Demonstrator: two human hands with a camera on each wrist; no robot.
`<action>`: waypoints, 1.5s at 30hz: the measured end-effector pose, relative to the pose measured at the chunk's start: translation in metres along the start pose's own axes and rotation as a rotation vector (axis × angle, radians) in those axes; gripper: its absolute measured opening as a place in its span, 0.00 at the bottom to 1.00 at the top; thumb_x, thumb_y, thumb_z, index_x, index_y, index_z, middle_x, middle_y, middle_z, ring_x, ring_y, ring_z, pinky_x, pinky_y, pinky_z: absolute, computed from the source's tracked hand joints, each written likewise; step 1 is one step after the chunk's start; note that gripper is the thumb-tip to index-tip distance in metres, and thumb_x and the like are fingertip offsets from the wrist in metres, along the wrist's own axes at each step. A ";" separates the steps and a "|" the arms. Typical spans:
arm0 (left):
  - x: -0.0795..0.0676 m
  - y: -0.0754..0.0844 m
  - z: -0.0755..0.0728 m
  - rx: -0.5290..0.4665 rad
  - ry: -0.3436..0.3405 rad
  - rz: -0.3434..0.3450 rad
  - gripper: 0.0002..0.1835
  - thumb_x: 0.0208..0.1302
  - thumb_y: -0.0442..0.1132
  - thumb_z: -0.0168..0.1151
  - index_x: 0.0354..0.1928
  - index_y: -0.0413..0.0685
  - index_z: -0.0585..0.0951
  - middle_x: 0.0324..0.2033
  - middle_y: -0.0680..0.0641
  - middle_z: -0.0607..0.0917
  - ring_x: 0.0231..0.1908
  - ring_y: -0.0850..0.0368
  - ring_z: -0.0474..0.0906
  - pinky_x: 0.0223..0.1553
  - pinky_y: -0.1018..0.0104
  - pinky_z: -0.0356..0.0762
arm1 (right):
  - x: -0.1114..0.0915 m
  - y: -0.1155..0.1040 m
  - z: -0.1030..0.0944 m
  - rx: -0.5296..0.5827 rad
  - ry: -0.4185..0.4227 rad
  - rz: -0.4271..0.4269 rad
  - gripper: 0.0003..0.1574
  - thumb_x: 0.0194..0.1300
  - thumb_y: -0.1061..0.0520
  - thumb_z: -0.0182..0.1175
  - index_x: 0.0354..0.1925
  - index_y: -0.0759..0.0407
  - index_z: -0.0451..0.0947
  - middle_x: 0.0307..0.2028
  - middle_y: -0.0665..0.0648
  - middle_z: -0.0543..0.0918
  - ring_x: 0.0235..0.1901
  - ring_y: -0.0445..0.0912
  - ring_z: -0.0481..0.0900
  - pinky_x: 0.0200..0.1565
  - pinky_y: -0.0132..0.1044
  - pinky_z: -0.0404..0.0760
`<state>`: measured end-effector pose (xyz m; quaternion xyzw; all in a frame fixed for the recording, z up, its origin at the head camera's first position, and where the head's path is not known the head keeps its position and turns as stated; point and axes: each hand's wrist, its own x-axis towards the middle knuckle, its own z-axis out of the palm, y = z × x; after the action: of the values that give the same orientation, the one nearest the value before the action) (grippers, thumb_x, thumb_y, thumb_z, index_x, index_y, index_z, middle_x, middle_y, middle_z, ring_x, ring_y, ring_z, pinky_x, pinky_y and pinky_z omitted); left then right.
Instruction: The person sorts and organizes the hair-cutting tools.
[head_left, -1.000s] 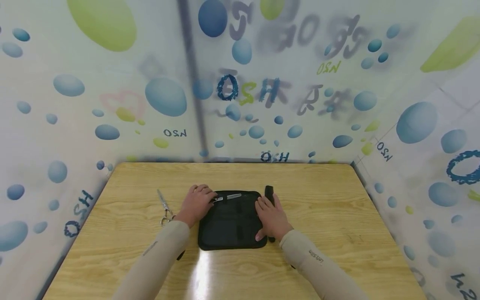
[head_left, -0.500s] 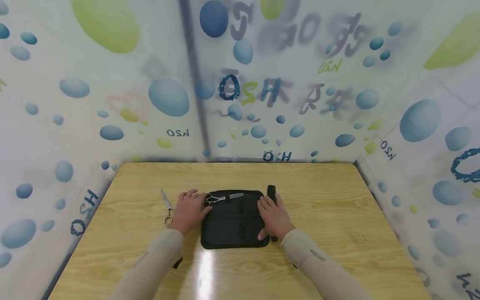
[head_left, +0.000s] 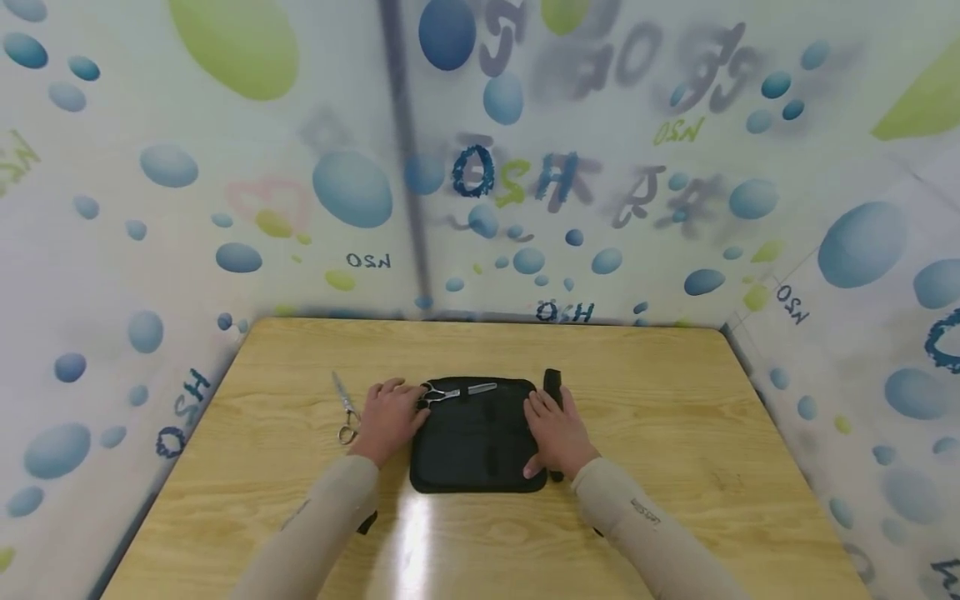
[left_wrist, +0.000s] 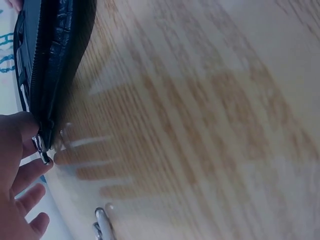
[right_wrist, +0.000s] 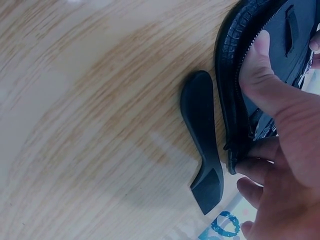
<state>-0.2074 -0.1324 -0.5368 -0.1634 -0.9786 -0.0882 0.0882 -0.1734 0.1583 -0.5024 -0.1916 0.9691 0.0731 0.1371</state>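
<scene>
A flat black zip case [head_left: 472,450] with crocodile-patterned edges lies on the table. Thinning scissors [head_left: 480,388] lie along its far side, a black loop across them. My left hand [head_left: 388,421] is at the case's far left corner, by the scissors' handle rings. In the left wrist view, its thumb and forefinger pinch this corner, around a small metal piece [left_wrist: 41,146]. My right hand [head_left: 558,437] grips the case's right edge, thumb [right_wrist: 257,57] on the inner face and fingers at the outside. Beside it lies a long black tool [right_wrist: 200,115] with a rounded end.
Another pair of scissors [head_left: 347,408] lies to the left of my left hand, blades pointing away. The wooden table [head_left: 675,400] ends at a patterned wall [head_left: 480,250] at the back. Walls also rise at both sides.
My left hand drew left off the case, uncovering the scissors' handle, and is now close against the corner again. The right hand keeps its place. The whole view has shifted slightly.
</scene>
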 end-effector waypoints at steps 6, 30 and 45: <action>0.001 0.002 0.000 0.017 0.009 0.012 0.19 0.62 0.49 0.67 0.53 0.53 0.83 0.50 0.47 0.87 0.61 0.45 0.74 0.60 0.43 0.68 | 0.001 0.000 0.001 0.008 -0.012 0.006 0.72 0.41 0.26 0.70 0.74 0.58 0.56 0.76 0.58 0.56 0.76 0.52 0.52 0.75 0.59 0.40; 0.003 0.016 0.003 0.043 0.063 0.040 0.18 0.64 0.48 0.65 0.56 0.57 0.82 0.54 0.50 0.85 0.59 0.46 0.76 0.59 0.44 0.70 | 0.005 0.000 0.007 0.012 0.000 0.011 0.72 0.40 0.26 0.71 0.74 0.58 0.56 0.76 0.58 0.57 0.76 0.52 0.51 0.75 0.59 0.38; 0.005 0.016 -0.001 0.098 0.058 0.098 0.19 0.62 0.47 0.66 0.55 0.54 0.82 0.54 0.49 0.85 0.57 0.47 0.78 0.58 0.47 0.72 | 0.002 -0.003 0.003 0.000 0.003 0.006 0.71 0.40 0.26 0.71 0.74 0.58 0.57 0.75 0.58 0.58 0.76 0.52 0.53 0.75 0.59 0.40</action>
<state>-0.2060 -0.1159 -0.5328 -0.2041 -0.9696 -0.0403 0.1289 -0.1733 0.1556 -0.5062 -0.1886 0.9699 0.0732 0.1354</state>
